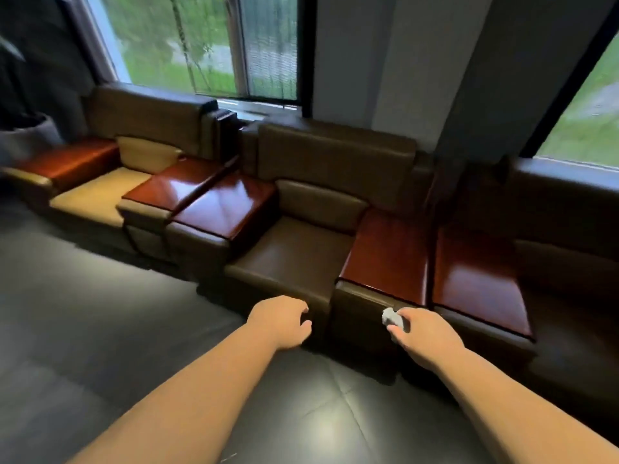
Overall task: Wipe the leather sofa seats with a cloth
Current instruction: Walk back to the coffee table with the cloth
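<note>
We hold the cloth (394,319), soft and light, bunched in the right hand (425,336); the left hand (281,321) hangs loosely curled, empty, before the smooth seat (291,254).

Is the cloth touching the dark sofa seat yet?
No: the right hand holds the bunched cloth in front of the armrest, short of the seat.
</note>
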Tool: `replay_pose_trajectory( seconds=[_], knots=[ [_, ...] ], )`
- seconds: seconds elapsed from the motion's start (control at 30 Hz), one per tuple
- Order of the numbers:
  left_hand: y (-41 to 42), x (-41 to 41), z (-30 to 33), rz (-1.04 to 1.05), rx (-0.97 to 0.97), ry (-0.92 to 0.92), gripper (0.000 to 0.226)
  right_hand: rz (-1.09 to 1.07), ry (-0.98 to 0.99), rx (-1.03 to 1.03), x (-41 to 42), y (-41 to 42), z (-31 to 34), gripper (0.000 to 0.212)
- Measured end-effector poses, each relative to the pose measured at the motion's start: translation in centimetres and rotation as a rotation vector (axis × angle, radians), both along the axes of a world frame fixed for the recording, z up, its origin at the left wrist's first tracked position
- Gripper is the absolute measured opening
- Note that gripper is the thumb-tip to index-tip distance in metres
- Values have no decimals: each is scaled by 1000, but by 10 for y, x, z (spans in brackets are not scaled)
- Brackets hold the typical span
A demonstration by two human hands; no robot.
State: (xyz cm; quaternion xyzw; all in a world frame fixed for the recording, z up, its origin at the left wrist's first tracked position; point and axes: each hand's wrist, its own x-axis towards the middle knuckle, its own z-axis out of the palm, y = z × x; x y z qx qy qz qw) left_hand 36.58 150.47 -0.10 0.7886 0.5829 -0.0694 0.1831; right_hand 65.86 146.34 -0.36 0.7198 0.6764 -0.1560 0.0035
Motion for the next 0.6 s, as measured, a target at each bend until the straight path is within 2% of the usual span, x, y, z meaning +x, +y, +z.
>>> replay_pose_trajectory(
  seconds=[0.17, 0.3, 0.47, 0.6],
  knots=[
    [-32, -221, -8, 331, -37, 84, 46, 283, 23, -9, -203, 48, -6, 21],
    [-74, -363, -7, 596, -23, 89, 46, 449, 69, -48, -350, 71, -5, 21],
    [-130, -486, -8, 850, -24, 73, 52, 671, 49, -64, -497, 86, -12, 21],
    [-168, -549, -22, 1030, -41, 50, 51, 827, 62, -91, -603, 90, -19, 19]
  ],
)
